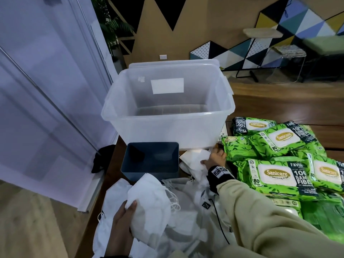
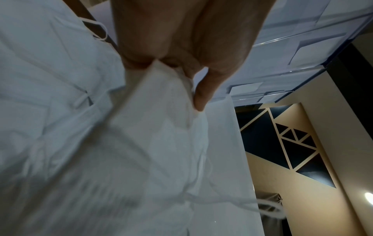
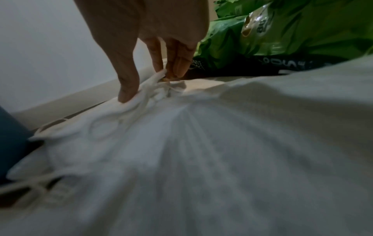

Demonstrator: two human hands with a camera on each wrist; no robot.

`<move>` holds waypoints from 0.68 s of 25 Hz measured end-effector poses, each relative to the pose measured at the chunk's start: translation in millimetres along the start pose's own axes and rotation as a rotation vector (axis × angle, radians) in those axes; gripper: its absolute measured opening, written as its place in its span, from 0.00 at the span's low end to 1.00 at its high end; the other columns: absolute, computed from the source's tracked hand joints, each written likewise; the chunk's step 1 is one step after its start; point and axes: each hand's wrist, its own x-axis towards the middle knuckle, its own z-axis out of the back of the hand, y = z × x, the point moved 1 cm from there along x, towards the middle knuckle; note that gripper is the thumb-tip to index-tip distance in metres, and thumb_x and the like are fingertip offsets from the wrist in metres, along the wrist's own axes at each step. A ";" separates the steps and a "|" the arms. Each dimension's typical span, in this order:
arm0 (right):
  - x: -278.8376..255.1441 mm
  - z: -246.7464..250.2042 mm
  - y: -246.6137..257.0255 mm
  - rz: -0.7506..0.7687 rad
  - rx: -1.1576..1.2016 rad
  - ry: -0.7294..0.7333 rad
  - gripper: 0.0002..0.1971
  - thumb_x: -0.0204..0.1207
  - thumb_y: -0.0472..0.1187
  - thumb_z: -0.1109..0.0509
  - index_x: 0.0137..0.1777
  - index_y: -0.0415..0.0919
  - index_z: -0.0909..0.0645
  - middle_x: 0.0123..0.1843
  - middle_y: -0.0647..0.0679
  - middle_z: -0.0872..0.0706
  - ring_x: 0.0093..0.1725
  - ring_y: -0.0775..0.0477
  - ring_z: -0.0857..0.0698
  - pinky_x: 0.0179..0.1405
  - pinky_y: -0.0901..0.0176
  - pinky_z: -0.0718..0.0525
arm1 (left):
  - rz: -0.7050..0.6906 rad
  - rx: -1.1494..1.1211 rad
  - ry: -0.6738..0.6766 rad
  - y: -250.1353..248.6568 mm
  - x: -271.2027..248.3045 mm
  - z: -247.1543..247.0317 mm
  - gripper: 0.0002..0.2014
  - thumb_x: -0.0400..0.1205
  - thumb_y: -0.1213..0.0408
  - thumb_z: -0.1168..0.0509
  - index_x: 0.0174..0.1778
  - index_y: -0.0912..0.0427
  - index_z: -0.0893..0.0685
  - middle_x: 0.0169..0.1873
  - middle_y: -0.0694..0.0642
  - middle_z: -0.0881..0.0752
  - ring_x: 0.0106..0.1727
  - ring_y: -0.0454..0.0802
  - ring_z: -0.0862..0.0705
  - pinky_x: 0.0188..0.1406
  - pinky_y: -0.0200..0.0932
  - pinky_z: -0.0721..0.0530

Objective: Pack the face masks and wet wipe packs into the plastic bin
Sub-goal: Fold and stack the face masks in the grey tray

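Gathering masks, bin not yet filled: at the lower left of the head view, the left hand [image 1: 122,218] has its grip closed around a bunch of white face masks [image 1: 149,203], lifted slightly above the loose pile spread over the tabletop [image 1: 279,110]. At centre frame the right hand [image 1: 216,157] pinches another mask [image 3: 153,89] by its edge, just below the near wall of the clear plastic bin [image 1: 167,127], with thumb and fingertips clenched on the fabric in the right wrist view. The bin, at upper centre, appears to hold nothing so far. A small blue container [image 1: 150,161] stands open in front of it. Green wet wipe packs [image 1: 275,174] lie stacked at the right edge, untouched. The step in hand looks like collecting masks; the next move probably calls for lifting both handfuls over the bin's rim and releasing them inside, watching for trailing ear loops.
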 end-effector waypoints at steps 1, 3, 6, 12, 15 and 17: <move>3.9 4.8 -4.4 -0.013 0.077 0.000 0.32 0.67 0.39 0.22 0.67 0.28 0.30 0.66 0.31 0.26 0.68 0.32 0.28 0.65 0.47 0.29 | 0.008 -0.005 -0.023 1.6 3.3 2.5 0.29 0.67 0.46 0.28 0.59 0.59 0.19 0.60 0.61 0.16 0.63 0.62 0.20 0.70 0.64 0.27; 10.7 15.0 -14.6 -0.086 0.321 0.064 0.22 0.69 0.31 0.25 0.63 0.27 0.23 0.61 0.30 0.19 0.61 0.32 0.20 0.60 0.46 0.21 | 0.004 0.002 -0.015 3.3 5.3 3.4 0.23 0.69 0.47 0.28 0.56 0.54 0.17 0.61 0.59 0.16 0.65 0.61 0.20 0.71 0.63 0.27; -15.6 35.6 -21.2 -0.194 0.834 0.187 0.05 0.71 0.22 0.31 0.44 0.31 0.20 0.43 0.33 0.18 0.36 0.39 0.18 0.28 0.57 0.13 | -0.008 -0.010 0.053 -0.4 0.2 -3.4 0.11 0.81 0.56 0.34 0.56 0.55 0.15 0.58 0.56 0.13 0.62 0.58 0.18 0.68 0.61 0.24; -102.5 101.0 -35.4 0.077 1.118 0.040 0.06 0.73 0.32 0.27 0.40 0.35 0.23 0.26 0.45 0.18 0.25 0.51 0.23 0.25 0.67 0.26 | -0.087 0.036 0.061 -12.4 -6.8 -14.8 0.08 0.83 0.60 0.38 0.51 0.56 0.15 0.53 0.57 0.13 0.58 0.57 0.16 0.65 0.59 0.21; -145.7 122.8 -28.5 0.252 1.121 0.169 0.12 0.69 0.40 0.23 0.46 0.33 0.20 0.32 0.40 0.19 0.33 0.48 0.25 0.34 0.61 0.31 | -0.125 0.051 0.081 -13.8 -12.2 -22.4 0.11 0.83 0.62 0.38 0.57 0.63 0.16 0.54 0.61 0.12 0.57 0.59 0.15 0.61 0.56 0.19; -170.4 120.3 -7.6 0.333 0.979 0.258 0.06 0.71 0.37 0.25 0.43 0.37 0.19 0.27 0.52 0.15 0.29 0.53 0.21 0.30 0.66 0.28 | -0.142 0.063 0.116 -13.0 -17.8 -27.7 0.11 0.83 0.63 0.38 0.56 0.64 0.15 0.50 0.61 0.11 0.53 0.57 0.14 0.54 0.51 0.15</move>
